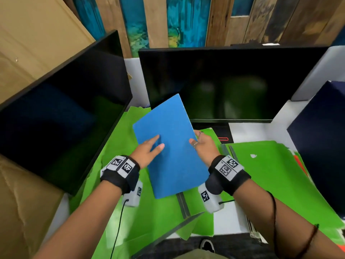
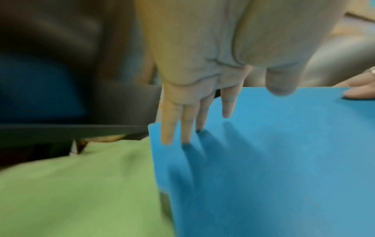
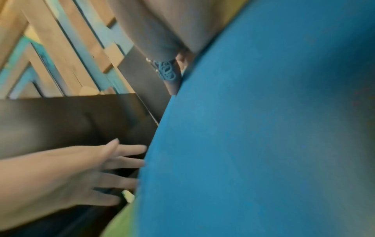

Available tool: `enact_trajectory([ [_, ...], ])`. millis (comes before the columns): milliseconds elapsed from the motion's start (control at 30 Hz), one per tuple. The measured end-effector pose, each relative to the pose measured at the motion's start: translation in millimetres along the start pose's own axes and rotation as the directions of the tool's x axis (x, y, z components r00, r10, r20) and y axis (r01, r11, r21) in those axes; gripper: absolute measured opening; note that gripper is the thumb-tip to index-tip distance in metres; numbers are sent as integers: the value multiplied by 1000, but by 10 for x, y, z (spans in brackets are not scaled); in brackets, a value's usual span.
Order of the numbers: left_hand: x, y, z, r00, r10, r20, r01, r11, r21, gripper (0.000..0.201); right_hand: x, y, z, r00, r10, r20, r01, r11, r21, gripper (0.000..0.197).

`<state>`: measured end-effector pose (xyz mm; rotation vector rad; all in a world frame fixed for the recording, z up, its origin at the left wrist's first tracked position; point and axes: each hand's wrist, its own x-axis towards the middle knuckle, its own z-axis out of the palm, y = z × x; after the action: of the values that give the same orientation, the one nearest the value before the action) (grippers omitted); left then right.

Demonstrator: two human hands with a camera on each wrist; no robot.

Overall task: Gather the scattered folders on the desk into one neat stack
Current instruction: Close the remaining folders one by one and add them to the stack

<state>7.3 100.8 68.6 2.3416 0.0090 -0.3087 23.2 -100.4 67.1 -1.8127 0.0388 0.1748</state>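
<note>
A blue folder (image 1: 173,171) (image 2: 263,160) (image 3: 253,144) is held tilted above the desk, between both hands. My left hand (image 1: 155,144) (image 2: 228,110) lies on its top face near the left edge, fingers straight. My right hand (image 1: 197,141) (image 3: 174,72) grips its right edge, thumb on top and fingers hidden beneath. Green folders (image 1: 119,146) (image 2: 81,192) lie spread under it on the left, and more green folders (image 1: 270,174) lie askew on the right. In the right wrist view my left hand (image 3: 101,168) reaches the folder's edge.
Two dark monitors stand close: one angled at the left (image 1: 61,113), one straight ahead (image 1: 224,81). A dark blue box (image 1: 321,137) stands at the right and cardboard (image 1: 28,43) leans at the left. An orange edge (image 1: 300,163) shows under the right green folders on the white desk (image 1: 252,131).
</note>
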Motion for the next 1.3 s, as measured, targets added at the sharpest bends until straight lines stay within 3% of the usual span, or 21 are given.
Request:
enact_trajectory([
  [67, -24, 223, 97, 1000, 12, -7, -13, 973, -232, 52, -117, -74, 74, 997, -34, 69, 24, 991, 135, 35],
  [133, -62, 437, 172, 1000, 14, 26, -5, 940, -342, 55, -236, -149, 174, 988, -43, 147, 1, 963, 270, 35],
  [233, -31, 638, 136, 997, 20, 80, 23, 862, -506, 79, -360, -229, 192, 951, 11, 309, -143, 902, 408, 48],
  [267, -7, 661, 106, 996, 14, 84, 36, 824, -565, 76, -366, -206, 159, 945, 24, 326, -164, 897, 410, 51],
  [333, 27, 675, 45, 998, 19, 56, 20, 777, -629, 34, -346, -111, 78, 960, 34, 278, -134, 927, 350, 44],
  [367, 45, 664, 14, 999, 28, 36, 1, 777, -629, 28, -292, -18, 40, 978, 56, 201, -112, 955, 276, 37],
  [400, 34, 671, -13, 999, 50, 20, -27, 788, -615, 32, -240, 60, -9, 990, 97, 103, -116, 973, 201, 34],
  [467, 5, 671, -56, 994, 112, 14, -83, 808, -584, 33, -156, 232, -140, 966, 230, -116, -210, 964, 163, 48],
  [533, -11, 664, -72, 986, 164, -8, -139, 810, -570, 32, -115, 331, -288, 914, 364, -180, -311, 912, 268, 67],
  [600, 1, 653, -48, 981, 185, -61, -188, 814, -550, 31, -99, 361, -433, 894, 419, -158, -355, 879, 319, 74],
  [667, 40, 602, 37, 977, 186, -105, -214, 833, -511, 29, -64, 402, -585, 895, 415, -166, -342, 875, 342, 56],
  [733, 90, 553, 170, 977, 177, -120, -212, 880, -426, 31, -54, 433, -737, 890, 376, -259, -300, 909, 289, 40],
  [833, 207, 505, 547, 986, 166, -12, -163, 950, -267, 39, -68, 549, -1046, 853, 304, -424, -357, 933, -48, 48],
  [933, 285, 586, 1012, 990, 59, 125, -36, 982, -183, 28, -116, 708, -1364, 813, 301, -498, -470, 844, -258, 50],
  [1133, 260, 1028, 1883, 986, -14, 169, 63, 957, -283, 55, -174, 1082, -1834, 690, 311, -653, -681, 586, -440, 78],
  [1200, 210, 1121, 2132, 969, -18, 247, 86, 960, -267, 61, -224, 1136, -1889, 693, 317, -648, -692, 545, -473, 82],
  [1300, 130, 1139, 2355, 931, -1, 364, -42, 993, 110, 89, -233, 1266, -1834, 788, 303, -536, -600, 574, -557, 80],
])
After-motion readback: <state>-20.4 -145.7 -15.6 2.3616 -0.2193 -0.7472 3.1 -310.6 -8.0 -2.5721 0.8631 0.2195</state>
